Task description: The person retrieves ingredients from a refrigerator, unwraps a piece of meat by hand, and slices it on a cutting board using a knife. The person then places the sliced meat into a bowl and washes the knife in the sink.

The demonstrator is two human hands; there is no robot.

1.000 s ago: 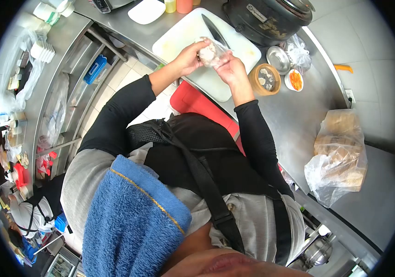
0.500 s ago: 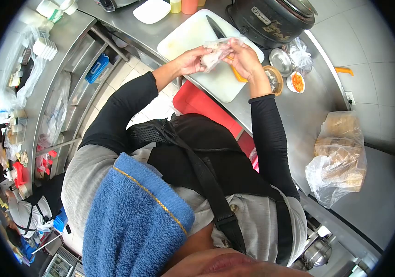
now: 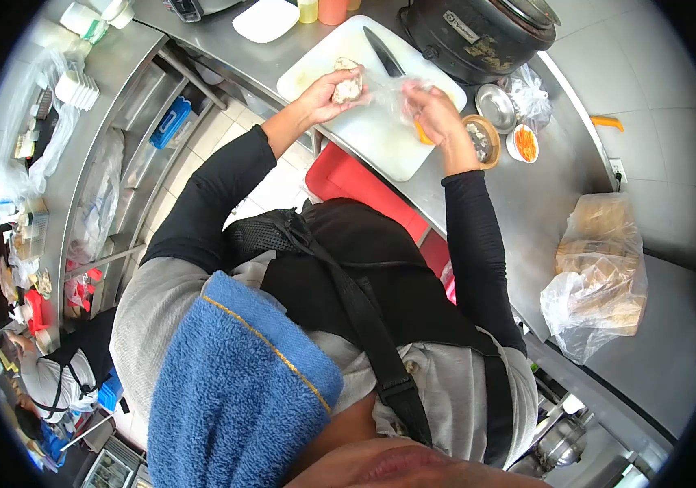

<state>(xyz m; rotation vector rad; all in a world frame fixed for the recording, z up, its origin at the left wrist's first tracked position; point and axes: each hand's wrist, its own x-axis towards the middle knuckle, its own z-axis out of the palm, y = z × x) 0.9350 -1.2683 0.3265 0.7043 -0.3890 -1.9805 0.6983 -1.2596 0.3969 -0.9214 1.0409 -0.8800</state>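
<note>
My left hand (image 3: pixel 321 98) is closed around a pale, whitish lump of food (image 3: pixel 347 86), its kind unclear, partly uncovered from clear plastic. My right hand (image 3: pixel 436 114) pinches the other end of the thin clear plastic bag (image 3: pixel 389 96), which stretches between both hands. Beneath them lies a white cutting board (image 3: pixel 397 156). A knife (image 3: pixel 382 52) rests on the board, its dark blade pointing away; its orange handle is mostly hidden behind the bag and my right hand.
Right of the board are a black cooker (image 3: pixel 466 45), a metal bowl (image 3: pixel 494 107), a round wooden-rimmed container (image 3: pixel 491 146) and shredded carrot (image 3: pixel 526 145) in a white bowl. A plastic-wrapped brown stack (image 3: pixel 600 285) sits nearer. A red bin (image 3: pixel 364 185) is below the counter; another person (image 3: pixel 76 374) stands far left.
My hands have moved apart. The lump, earlier covered by bunched plastic between both hands, now shows in my left hand, and the bag is drawn out toward my right.
</note>
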